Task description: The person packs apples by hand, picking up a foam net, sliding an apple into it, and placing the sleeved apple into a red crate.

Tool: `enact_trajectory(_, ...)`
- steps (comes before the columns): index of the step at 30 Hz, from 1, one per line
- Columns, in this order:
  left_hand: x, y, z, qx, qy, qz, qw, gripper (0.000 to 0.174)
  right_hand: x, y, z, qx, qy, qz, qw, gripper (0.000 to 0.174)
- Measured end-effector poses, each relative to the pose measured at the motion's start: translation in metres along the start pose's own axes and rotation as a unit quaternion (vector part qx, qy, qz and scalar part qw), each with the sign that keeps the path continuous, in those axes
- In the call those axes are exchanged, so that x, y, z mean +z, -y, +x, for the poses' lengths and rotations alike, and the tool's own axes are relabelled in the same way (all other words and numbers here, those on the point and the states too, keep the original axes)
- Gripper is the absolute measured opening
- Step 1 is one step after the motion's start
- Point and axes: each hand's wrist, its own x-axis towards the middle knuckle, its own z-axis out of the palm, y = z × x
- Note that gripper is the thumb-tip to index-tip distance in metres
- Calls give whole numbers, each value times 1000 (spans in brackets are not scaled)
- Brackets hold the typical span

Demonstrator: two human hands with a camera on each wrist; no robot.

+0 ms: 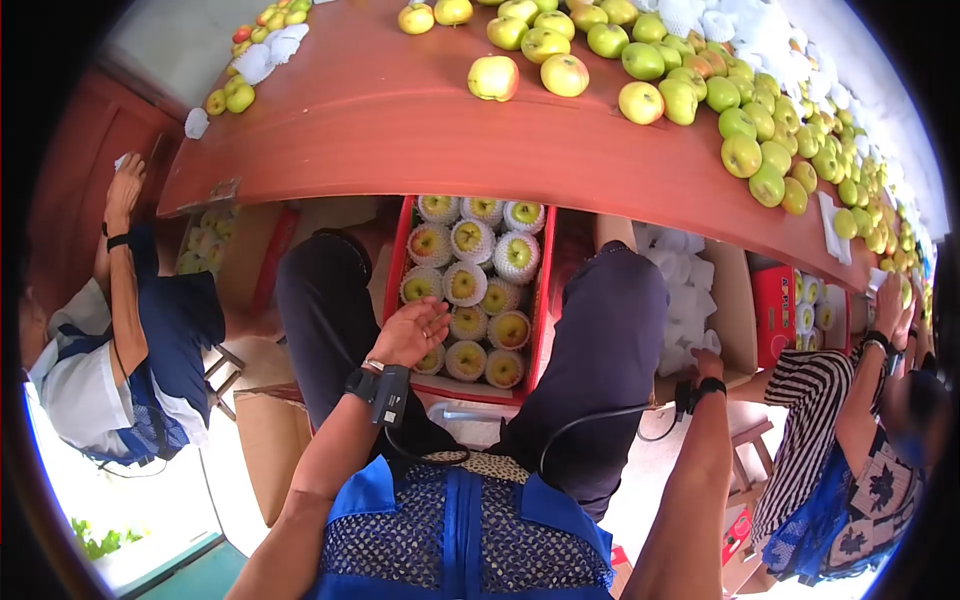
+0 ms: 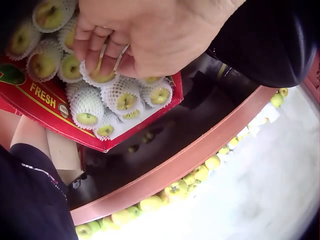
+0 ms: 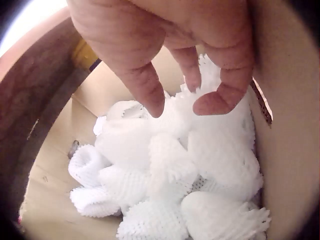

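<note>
Over the left side of a red box (image 1: pixel 545 300) of apples in white foam nets hangs my left hand (image 1: pixel 412 332), its fingers loosely bent. In the left wrist view the hand (image 2: pixel 160 35) has its fingertips at a netted apple (image 2: pixel 97 75); whether they touch it is unclear. My right hand (image 1: pixel 706 368) is at a cardboard box of white foam nets. In the right wrist view the hand (image 3: pixel 175 45) is above the nets (image 3: pixel 170 165), thumb and bent fingers apart, with net behind the fingers and nothing visibly held.
A red-brown table (image 1: pixel 400 130) crosses the view ahead, with many loose green-yellow apples (image 1: pixel 640 62) and more foam nets on it. One person (image 1: pixel 130 340) sits at the left, others at the right beside a red apple box (image 1: pixel 775 315). My knees flank the box.
</note>
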Motion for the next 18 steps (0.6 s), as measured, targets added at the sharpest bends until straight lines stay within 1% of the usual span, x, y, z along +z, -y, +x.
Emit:
enact_trajectory(2, -1, 1, -1, -5, 13, -13, 1000, 25, 6, 10, -22, 21, 11, 3, 1000, 13)
enact_trajectory(5, -5, 3, -2, 2, 14, -19, 1000, 25, -3, -10, 19, 80, -35, 74, 993, 18)
enact_trajectory(8, 3, 4, -3, 0, 23, -31, 999, 25, -4, 1, -2, 15, -96, 90, 991, 30)
enact_trajectory(10, 10, 1, -8, -8, 15, -43, 999, 24, -14, 2, 6, -38, -143, 57, 987, 35)
enact_trajectory(11, 6, 1, -7, 0, 32, -43, 999, 24, -20, 1, 12, -64, -168, 40, 983, 38)
enact_trajectory(12, 0, 2, -3, 7, 50, -44, 998, 25, -25, 10, 1, -36, -182, 122, 975, 39)
enact_trajectory(13, -4, 4, -1, 13, 68, -46, 997, 25, -27, 31, -32, -8, -195, 201, 960, 40)
enact_trajectory(14, -4, 5, -1, 12, 68, -49, 996, 26, -29, 45, -53, 19, -206, 279, 938, 41)
enact_trajectory(15, -4, 5, -1, 13, 68, -53, 996, 26, -43, 41, -42, -43, -124, 385, 913, 41)
enact_trajectory(16, -5, 3, -1, 17, 67, -57, 996, 26, -57, 53, -42, -50, -74, 417, 904, 42)
enact_trajectory(17, -6, 1, -3, 21, 71, -66, 995, 24, -67, 63, -41, -98, -42, 446, 889, 41)
enact_trajectory(18, -7, -1, -4, 23, 74, -75, 994, 22, -76, 89, -64, -145, -10, 472, 869, 41)
